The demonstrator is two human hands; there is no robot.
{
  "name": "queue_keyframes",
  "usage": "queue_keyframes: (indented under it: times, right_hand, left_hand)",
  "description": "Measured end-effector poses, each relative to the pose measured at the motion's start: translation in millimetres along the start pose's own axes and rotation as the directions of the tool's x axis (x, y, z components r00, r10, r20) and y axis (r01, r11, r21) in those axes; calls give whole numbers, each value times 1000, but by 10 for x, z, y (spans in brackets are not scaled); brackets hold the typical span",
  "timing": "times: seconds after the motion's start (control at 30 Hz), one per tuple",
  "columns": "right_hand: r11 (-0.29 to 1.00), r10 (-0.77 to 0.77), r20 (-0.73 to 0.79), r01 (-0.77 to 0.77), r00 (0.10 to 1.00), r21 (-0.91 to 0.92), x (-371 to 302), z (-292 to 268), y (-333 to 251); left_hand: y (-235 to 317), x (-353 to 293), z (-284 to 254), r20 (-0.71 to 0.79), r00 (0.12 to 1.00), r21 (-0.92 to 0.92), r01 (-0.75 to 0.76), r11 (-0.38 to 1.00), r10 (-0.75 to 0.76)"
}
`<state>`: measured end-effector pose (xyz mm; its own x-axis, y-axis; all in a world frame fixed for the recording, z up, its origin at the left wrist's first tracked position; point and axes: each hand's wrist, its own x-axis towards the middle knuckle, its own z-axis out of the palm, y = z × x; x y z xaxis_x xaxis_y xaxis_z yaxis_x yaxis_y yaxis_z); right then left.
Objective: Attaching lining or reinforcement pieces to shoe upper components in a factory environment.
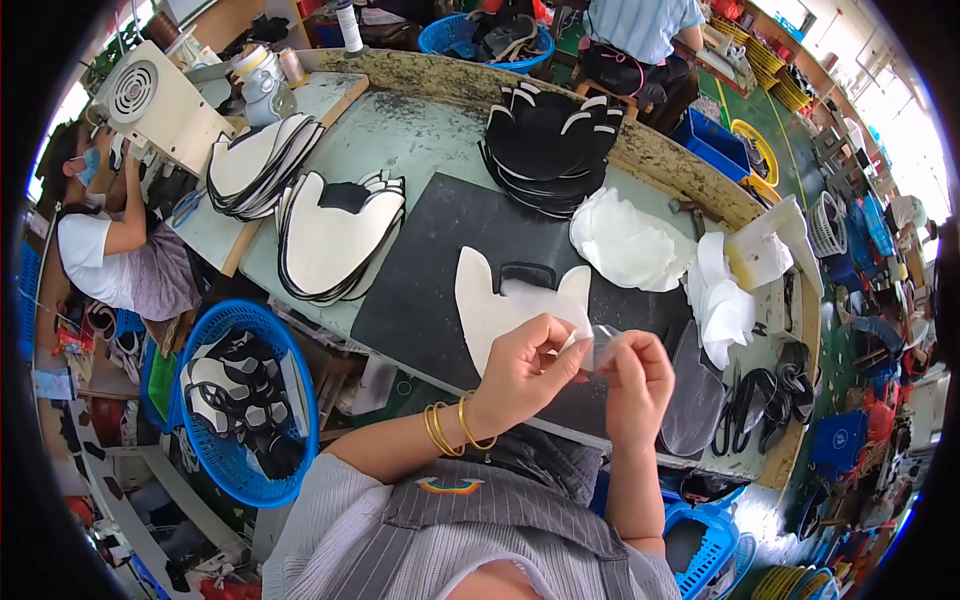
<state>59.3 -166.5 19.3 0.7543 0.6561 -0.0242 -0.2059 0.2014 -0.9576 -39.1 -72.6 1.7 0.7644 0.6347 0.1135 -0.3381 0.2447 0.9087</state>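
Note:
In front of my chest, my left hand (pixel 530 365) pinches a thin, whitish translucent sheet (pixel 540 304) between thumb and fingers. Close beside it, my right hand (pixel 638 375) is closed on a clear film edge (pixel 604 345). I cannot tell whether this is the same sheet or a separate layer. Just beyond and below the hands, a white shoe-upper piece (pixel 474 290) with a black inner edge lies flat on a dark mat (pixel 420 260); the sheet covers part of it. Gold bangles circle my left wrist.
Stacked shoe-upper pieces, white (pixel 335 235) and black (pixel 550 150), stand left and behind. Thin white sheets (pixel 630 240) are piled right of the mat, with scissors (pixel 735 408) nearer. A blue basket (pixel 300 440) of pieces is lower left. A masked co-worker (pixel 110 240) sits at far left.

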Motion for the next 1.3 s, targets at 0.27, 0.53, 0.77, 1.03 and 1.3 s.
queue_keyframes:
  times: [0.27, 0.53, 0.77, 1.03, 1.3]
  right_hand:
    - [595, -477, 2, 325, 879, -735, -154, -261, 230]
    - [209, 30, -114, -118, 993, -971, -947, -1558, 124]
    - [810, -83, 611, 411, 787, -419, -350, -230, -32]
    - [861, -137, 213, 223, 967, -457, -365, -97, 199]
    - [192, -453, 658, 787, 601, -586, -254, -40, 107]
  left_hand:
    - [197, -191, -186, -9, 976, 39, 216, 976, -216]
    - [440, -318, -784, 270, 811, -61, 553, 831, -520]
    - [334, -201, -413, 531, 654, 52, 610, 791, -539]
    - [226, -366, -389, 108, 914, 159, 373, 914, -392]
    - [193, -397, -355, 50, 956, 338, 257, 905, -290]
